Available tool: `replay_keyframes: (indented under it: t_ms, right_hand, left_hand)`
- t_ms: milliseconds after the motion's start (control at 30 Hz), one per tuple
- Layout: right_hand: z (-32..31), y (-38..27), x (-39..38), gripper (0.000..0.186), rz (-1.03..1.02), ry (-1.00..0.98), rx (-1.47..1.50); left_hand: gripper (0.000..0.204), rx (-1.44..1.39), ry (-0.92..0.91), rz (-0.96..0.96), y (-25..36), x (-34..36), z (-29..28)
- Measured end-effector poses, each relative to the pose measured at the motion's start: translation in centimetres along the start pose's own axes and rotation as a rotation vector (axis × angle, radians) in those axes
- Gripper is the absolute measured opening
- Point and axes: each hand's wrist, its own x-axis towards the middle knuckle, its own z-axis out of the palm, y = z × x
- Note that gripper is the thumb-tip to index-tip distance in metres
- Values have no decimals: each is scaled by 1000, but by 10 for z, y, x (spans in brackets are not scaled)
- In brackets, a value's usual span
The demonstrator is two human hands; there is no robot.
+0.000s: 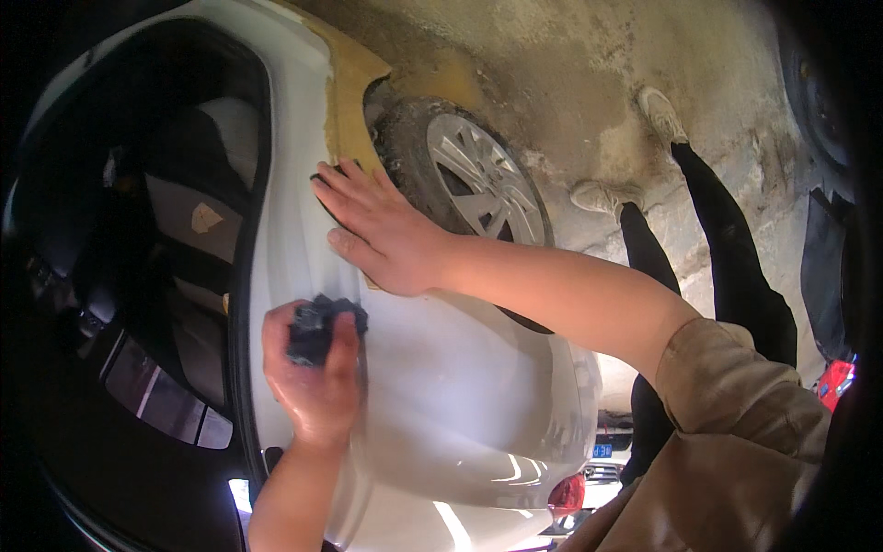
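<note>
1. At the far left of the frame, the open door frame (241, 276) of a white car shows the dark interior, with a seat (198, 198) in grey and black tones in the upper left.
2. Left of centre and low in the frame, the left hand (313, 373) comes up from the bottom edge. It is closed around a dark crumpled sanding pad (317, 327), pinched between thumb and fingers, and presses it against the white rear panel (460, 405) of the car just beside the door frame.
3. At centre, slightly above, the right hand (377, 230) lies flat on the same panel with fingers spread wide, holding nothing. Its fingertips reach a dark patch at the edge of the yellowish filler strip (345, 101) that runs along the wheel arch.
4. Just right of that hand, the rear wheel (474, 175) with a silver alloy rim sits on the stained concrete floor (570, 74).
5. Toward the lower centre, a red tail light (566, 497) shows at the panel's end.
6. At right, the person's legs in dark trousers (736, 267) and light shoes (662, 115) stand on the floor, with a tan sleeve (736, 414) in the lower right.
</note>
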Motion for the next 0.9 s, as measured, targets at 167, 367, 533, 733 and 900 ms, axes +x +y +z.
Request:
replay_keyframes:
  t_ms: [167,367,533,733,900]
  right_hand:
    - [1,-23,-65,80,-111,-251,-25]
    - [1,16,-6,76,-71,-17,-9]
    - [5,-15,-57,72,-147,-127,-49]
    - [0,5,-24,74,-92,-109,-85]
    - [6,-5,-29,74,-63,-57,-75]
  left_hand:
    - [26,-330,66,-206,-4,20,-1]
    - [28,-410,132,-139,-16,77,26]
    - [32,-126,118,-79,-26,92,34]
    - [40,-161,179,-61,-27,94,34]
    - [42,-144,207,-120,-25,103,39]
